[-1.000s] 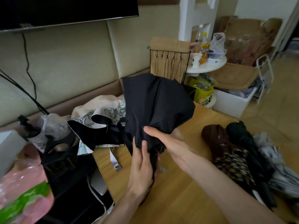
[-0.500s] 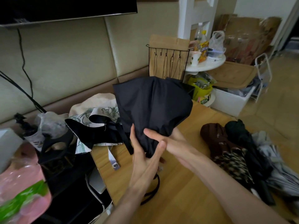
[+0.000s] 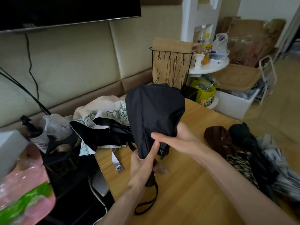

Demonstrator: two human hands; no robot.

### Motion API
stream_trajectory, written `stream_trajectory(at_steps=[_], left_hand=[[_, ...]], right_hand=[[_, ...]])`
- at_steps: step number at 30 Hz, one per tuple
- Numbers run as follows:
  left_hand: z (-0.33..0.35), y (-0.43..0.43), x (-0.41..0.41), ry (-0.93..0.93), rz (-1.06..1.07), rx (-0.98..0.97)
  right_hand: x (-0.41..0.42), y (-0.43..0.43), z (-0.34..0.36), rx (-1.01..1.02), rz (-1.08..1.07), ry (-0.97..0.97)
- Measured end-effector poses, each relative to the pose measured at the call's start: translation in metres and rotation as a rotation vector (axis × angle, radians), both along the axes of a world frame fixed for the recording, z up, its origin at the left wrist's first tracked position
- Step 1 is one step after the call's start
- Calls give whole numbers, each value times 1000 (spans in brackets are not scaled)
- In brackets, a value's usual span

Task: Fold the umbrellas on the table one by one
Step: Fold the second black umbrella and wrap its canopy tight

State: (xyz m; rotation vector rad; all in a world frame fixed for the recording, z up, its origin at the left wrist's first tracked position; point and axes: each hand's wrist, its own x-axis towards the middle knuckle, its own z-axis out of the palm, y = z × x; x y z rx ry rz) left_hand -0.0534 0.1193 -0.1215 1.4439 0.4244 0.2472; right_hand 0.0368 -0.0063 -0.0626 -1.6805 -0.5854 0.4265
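One black umbrella (image 3: 154, 114) in work, held above the middle of the table (image 3: 186, 184). My left hand (image 3: 142, 163) grips its gathered lower end at the handle. My right hand (image 3: 178, 140) wraps the loose canopy, thumb across the front. The canopy is bunched, not yet rolled or strapped. Several bundled umbrellas (image 3: 215, 138) lie at the right, apparently done. One floral umbrella (image 3: 103, 114), far left, looks unfolded, so I judge it remains.

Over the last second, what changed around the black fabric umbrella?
Left hand went from open, flat fingers to gripping the lower end of the black fabric umbrella. Right hand kept holding its gathered canopy; the dark folded umbrellas on the wooden table stayed put.
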Motion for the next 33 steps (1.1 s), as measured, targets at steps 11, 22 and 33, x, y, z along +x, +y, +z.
stream_trajectory(at_steps=[11, 22, 33], left_hand=[[-12, 21, -8, -7, 155, 13], [-22, 39, -6, -160, 216, 247], [-17, 64, 0, -146, 280, 362]], right_hand=[[39, -31, 9, -115, -163, -384], [51, -55, 27, -198, -152, -507], [66, -67, 18, -368, -108, -306]])
